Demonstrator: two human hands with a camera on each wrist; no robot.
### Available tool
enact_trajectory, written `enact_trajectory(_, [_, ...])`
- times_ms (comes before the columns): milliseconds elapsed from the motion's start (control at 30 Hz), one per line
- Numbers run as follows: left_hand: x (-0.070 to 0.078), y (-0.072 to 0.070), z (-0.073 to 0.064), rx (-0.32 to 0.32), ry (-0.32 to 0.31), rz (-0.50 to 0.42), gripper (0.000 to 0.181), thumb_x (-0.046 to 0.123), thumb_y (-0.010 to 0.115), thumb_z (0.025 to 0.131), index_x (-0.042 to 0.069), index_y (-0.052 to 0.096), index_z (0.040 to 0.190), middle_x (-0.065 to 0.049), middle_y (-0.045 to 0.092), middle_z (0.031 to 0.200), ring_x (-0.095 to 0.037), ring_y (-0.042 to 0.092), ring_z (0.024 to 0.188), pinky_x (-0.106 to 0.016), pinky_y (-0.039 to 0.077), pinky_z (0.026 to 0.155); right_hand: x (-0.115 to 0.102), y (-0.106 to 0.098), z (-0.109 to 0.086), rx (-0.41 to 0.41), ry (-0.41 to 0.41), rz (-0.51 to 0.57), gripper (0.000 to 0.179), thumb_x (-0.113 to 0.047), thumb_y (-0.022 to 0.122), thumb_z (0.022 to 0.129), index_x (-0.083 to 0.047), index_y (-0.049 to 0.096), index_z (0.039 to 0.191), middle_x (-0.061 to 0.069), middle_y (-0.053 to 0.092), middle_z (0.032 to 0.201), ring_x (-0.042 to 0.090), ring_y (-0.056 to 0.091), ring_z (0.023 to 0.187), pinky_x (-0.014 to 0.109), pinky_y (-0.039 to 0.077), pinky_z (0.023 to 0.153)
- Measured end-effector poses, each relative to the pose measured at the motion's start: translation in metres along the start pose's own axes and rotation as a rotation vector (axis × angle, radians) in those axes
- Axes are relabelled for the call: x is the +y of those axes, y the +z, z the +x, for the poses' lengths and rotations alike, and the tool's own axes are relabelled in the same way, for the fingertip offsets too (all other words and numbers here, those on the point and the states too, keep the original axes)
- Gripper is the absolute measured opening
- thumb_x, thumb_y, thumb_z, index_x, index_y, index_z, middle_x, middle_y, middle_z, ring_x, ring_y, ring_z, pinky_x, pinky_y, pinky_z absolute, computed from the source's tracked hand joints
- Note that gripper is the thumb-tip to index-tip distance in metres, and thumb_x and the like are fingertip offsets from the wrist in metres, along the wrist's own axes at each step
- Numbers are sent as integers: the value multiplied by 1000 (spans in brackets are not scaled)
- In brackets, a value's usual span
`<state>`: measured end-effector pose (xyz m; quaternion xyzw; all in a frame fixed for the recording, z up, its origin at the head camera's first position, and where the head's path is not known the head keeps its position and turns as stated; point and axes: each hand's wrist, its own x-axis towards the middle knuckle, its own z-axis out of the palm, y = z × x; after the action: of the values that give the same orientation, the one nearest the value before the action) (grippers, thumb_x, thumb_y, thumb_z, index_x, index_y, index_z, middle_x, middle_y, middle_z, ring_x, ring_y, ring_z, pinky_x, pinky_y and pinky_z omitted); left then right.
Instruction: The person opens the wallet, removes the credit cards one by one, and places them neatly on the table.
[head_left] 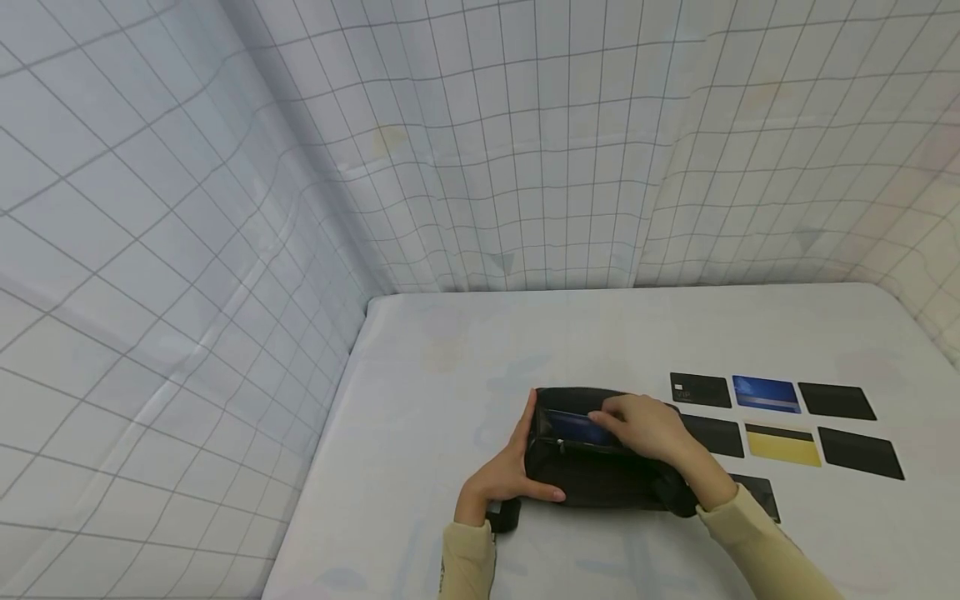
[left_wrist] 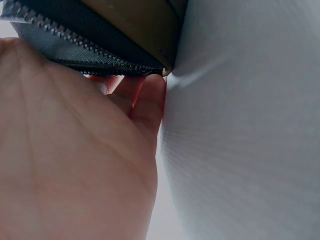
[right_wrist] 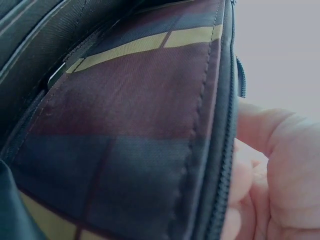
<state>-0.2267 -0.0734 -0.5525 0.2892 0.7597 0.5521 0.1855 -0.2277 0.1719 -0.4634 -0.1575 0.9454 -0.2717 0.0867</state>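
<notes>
A black zip-around wallet [head_left: 600,482] lies spread open on the white table. My left hand [head_left: 501,477] holds its left end, thumb along the near side and fingers around the far side. In the left wrist view, the zip teeth [left_wrist: 75,37] run above the palm. My right hand [head_left: 648,429] reaches over the right part and pinches an edge of the wallet's inner compartment, where blue lining [head_left: 573,427] shows. Plaid lining [right_wrist: 130,95] and a zip edge [right_wrist: 225,165] fill the right wrist view, with the thumb beside that edge. Some right fingertips are hidden.
Several cards lie in rows right of the wallet: a black VIP card [head_left: 701,390], a blue card [head_left: 766,394], a yellow card [head_left: 783,447] and plain dark ones [head_left: 860,452]. A black strap [head_left: 505,517] is by the left wrist. Gridded white curtains [head_left: 525,167] surround the table.
</notes>
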Motion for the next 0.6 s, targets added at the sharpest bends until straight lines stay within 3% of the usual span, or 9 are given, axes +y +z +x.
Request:
enact_trajectory(233, [-2, -1, 1, -6, 12, -9, 129, 50, 79, 66, 31, -21, 145, 14, -19, 152, -18, -10, 141, -61, 12, 107, 3, 2, -1, 32, -55, -17, 34, -33, 51, 95, -17, 50, 66, -7, 38, 56, 8, 37, 49, 25, 31, 48])
enact_trajectory(600, [-1, -1, 1, -1, -3, -18, 129, 50, 80, 65, 34, -21, 145, 14, -18, 152, -19, -9, 141, -60, 12, 107, 3, -6, -5, 38, -96, 42, 31, -36, 47, 97, -17, 56, 75, -8, 39, 56, 6, 38, 49, 25, 33, 50])
